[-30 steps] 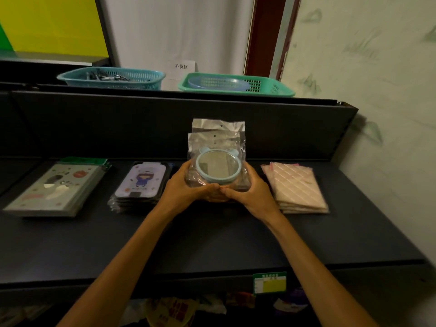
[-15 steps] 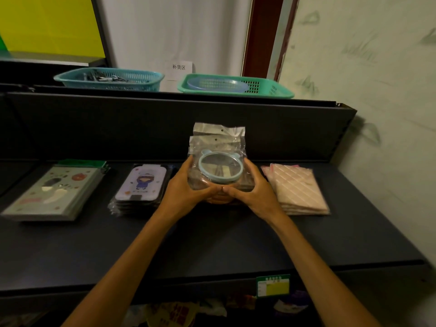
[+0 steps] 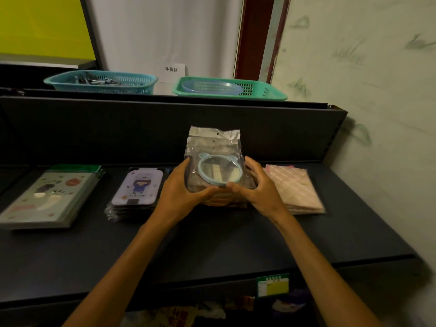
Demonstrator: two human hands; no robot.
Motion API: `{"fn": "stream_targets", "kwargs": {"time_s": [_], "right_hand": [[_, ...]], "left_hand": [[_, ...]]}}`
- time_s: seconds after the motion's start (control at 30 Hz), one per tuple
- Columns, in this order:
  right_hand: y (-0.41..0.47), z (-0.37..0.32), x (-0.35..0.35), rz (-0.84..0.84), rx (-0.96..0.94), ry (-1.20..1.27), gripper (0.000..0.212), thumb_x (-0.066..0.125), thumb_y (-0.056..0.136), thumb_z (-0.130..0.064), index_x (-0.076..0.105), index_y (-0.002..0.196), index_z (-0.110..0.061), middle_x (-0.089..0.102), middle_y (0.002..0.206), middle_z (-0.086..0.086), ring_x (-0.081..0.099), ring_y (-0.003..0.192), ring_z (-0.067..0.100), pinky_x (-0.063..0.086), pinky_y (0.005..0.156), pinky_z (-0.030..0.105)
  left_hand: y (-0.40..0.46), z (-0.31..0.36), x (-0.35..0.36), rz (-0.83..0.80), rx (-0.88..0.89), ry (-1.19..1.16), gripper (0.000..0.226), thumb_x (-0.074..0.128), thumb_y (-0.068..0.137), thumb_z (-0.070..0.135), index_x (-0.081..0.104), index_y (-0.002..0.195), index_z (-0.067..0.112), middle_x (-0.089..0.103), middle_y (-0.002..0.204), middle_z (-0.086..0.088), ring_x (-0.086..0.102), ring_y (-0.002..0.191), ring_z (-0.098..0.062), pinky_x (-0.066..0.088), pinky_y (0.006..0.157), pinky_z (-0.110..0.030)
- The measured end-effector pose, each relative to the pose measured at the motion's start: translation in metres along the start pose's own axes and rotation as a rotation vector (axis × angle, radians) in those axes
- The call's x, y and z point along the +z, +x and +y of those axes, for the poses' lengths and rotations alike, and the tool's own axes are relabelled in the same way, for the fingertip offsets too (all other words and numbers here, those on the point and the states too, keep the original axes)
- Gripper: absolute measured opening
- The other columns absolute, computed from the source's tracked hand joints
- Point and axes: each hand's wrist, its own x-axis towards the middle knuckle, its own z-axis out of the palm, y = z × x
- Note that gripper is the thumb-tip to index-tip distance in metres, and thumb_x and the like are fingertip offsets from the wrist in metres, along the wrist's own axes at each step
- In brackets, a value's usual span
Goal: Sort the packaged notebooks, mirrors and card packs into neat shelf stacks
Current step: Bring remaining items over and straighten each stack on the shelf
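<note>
A stack of packaged round mirrors (image 3: 218, 172) with pale blue frames, each in a clear bag, stands at the middle of the dark shelf (image 3: 212, 246). My left hand (image 3: 181, 192) grips the stack's left side, thumb across the front. My right hand (image 3: 257, 187) holds the right side the same way. Left of it lies a pile of packaged card packs (image 3: 138, 187) with a cartoon girl on top. Farther left is a stack of packaged notebooks (image 3: 47, 197). A pile of pink quilted packages (image 3: 297, 187) lies right of the mirrors.
The shelf's dark back panel (image 3: 141, 131) rises behind the stacks. Above it sit a teal basket (image 3: 101, 82) and a green basket (image 3: 231, 89). A wall (image 3: 377, 114) closes the right side. A price tag (image 3: 272, 285) hangs on the front edge.
The mirror stack has tipped back a little between both hands, and my thumbs have drawn slightly apart at its front. The other stacks have not moved.
</note>
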Motion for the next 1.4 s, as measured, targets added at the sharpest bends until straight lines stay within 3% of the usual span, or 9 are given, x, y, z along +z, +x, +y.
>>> {"fn": "stream_targets", "kwargs": {"time_s": [0.1, 0.17, 0.27, 0.37, 0.5, 0.73, 0.9, 1.1, 1.4], "right_hand": [[-0.003, -0.004, -0.010, 0.074, 0.035, -0.064, 0.072, 0.066, 0.079, -0.049, 0.034, 0.141, -0.030, 0.040, 0.145, -0.006, 0.041, 0.128, 0.007, 0.039, 0.090, 0.014], [-0.005, -0.007, -0.018, 0.141, 0.030, -0.119, 0.060, 0.063, 0.084, -0.046, 0.042, 0.137, -0.029, 0.045, 0.141, -0.003, 0.044, 0.127, 0.011, 0.041, 0.096, 0.021], [-0.010, -0.012, -0.033, 0.217, -0.026, -0.269, 0.045, 0.063, 0.088, -0.032, 0.051, 0.130, -0.021, 0.054, 0.132, 0.001, 0.049, 0.119, 0.010, 0.039, 0.091, 0.014], [-0.017, -0.010, -0.050, 0.230, -0.031, -0.404, 0.043, 0.062, 0.089, -0.031, 0.053, 0.128, -0.018, 0.055, 0.128, -0.001, 0.049, 0.115, 0.009, 0.038, 0.094, 0.022], [-0.022, 0.004, -0.080, 0.216, 0.003, -0.494, 0.042, 0.061, 0.088, -0.033, 0.053, 0.127, -0.019, 0.055, 0.128, 0.000, 0.049, 0.116, 0.014, 0.041, 0.098, 0.031], [-0.027, 0.037, -0.134, 0.145, 0.057, -0.591, 0.045, 0.063, 0.086, -0.032, 0.051, 0.128, -0.021, 0.054, 0.128, 0.002, 0.047, 0.119, 0.022, 0.039, 0.102, 0.043], [-0.022, 0.061, -0.159, 0.015, 0.097, -0.629, 0.057, 0.060, 0.087, -0.040, 0.040, 0.138, -0.024, 0.045, 0.140, 0.003, 0.039, 0.129, 0.023, 0.033, 0.109, 0.042], [-0.015, 0.073, -0.166, -0.133, 0.254, -0.601, 0.076, 0.052, 0.089, -0.051, 0.014, 0.149, -0.024, 0.029, 0.151, 0.011, 0.029, 0.136, 0.031, 0.028, 0.108, 0.041], [-0.013, 0.077, -0.158, -0.132, 0.278, -0.277, 0.081, 0.059, 0.089, -0.039, 0.009, 0.150, -0.020, 0.030, 0.151, 0.006, 0.036, 0.133, 0.024, 0.033, 0.096, 0.027]], "left_hand": [[0.001, 0.004, -0.009, 0.019, -0.005, 0.095, 0.084, 0.076, 0.074, 0.038, 0.029, 0.142, 0.028, 0.037, 0.129, 0.018, 0.040, 0.111, 0.007, 0.032, 0.081, 0.003], [0.002, 0.005, -0.011, 0.037, 0.059, 0.211, 0.082, 0.071, 0.076, 0.045, 0.030, 0.144, 0.022, 0.037, 0.145, 0.004, 0.038, 0.128, -0.011, 0.032, 0.096, -0.015], [0.002, 0.018, -0.008, 0.023, 0.162, 0.298, 0.073, 0.067, 0.080, 0.044, 0.036, 0.141, 0.018, 0.041, 0.142, -0.005, 0.037, 0.131, -0.019, 0.034, 0.100, -0.027], [0.001, 0.040, 0.003, 0.033, 0.241, 0.383, 0.069, 0.066, 0.081, 0.043, 0.040, 0.139, 0.015, 0.045, 0.140, -0.006, 0.037, 0.130, -0.020, 0.037, 0.104, -0.036], [0.001, 0.070, 0.034, -0.028, 0.282, 0.411, 0.067, 0.065, 0.083, 0.042, 0.038, 0.140, 0.020, 0.043, 0.141, -0.002, 0.035, 0.132, -0.017, 0.026, 0.101, -0.025], [0.001, 0.097, 0.109, -0.134, 0.349, 0.463, 0.067, 0.061, 0.084, 0.048, 0.038, 0.141, 0.021, 0.046, 0.140, 0.001, 0.038, 0.130, -0.014, 0.025, 0.097, -0.019], [0.007, 0.099, 0.161, -0.204, 0.160, 0.566, 0.074, 0.058, 0.085, 0.052, 0.028, 0.145, 0.021, 0.036, 0.148, -0.002, 0.031, 0.134, -0.019, 0.033, 0.105, -0.034], [0.015, 0.084, 0.195, -0.256, -0.239, 0.596, 0.093, 0.051, 0.084, 0.061, 0.007, 0.151, 0.014, 0.026, 0.153, -0.013, 0.029, 0.138, -0.032, 0.028, 0.111, -0.045], [0.025, 0.092, 0.210, -0.061, -0.407, -0.049, 0.097, 0.074, 0.077, 0.022, 0.010, 0.151, 0.021, 0.034, 0.150, -0.006, 0.039, 0.133, -0.025, 0.037, 0.102, -0.038]]}}
